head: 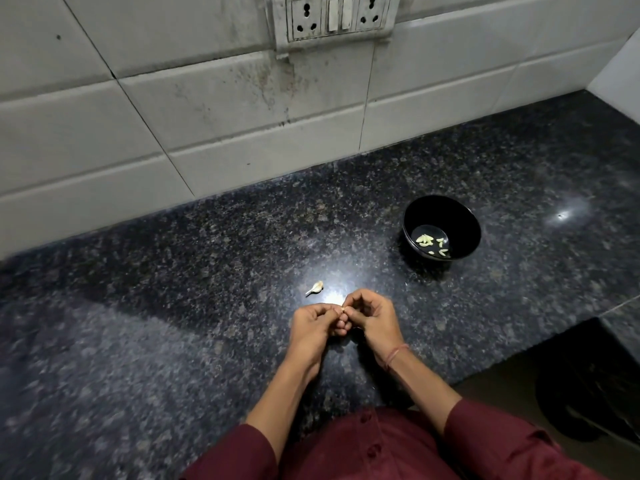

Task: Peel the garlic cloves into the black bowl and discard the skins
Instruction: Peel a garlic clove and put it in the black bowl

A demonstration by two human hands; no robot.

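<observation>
Clove (343, 309) sat pinched between left hand (311, 323) and right hand (372, 315), both curled on it. Spare clove (317, 287) lay just beyond them, black bowl (446, 213) well apart on the right. Risk I judged: slippery clove popping free, skins vanishing on the speckled dark counter (173, 289). Tiled wall (207, 116) and socket panel (332, 17) stood behind, in dim light.

Small pale garlic clove (343, 309) mostly hidden btwn left hand (310, 325) & right hand (372, 318); skin on/off, can't tell. White socket plate (332, 19) cut off at top.
</observation>
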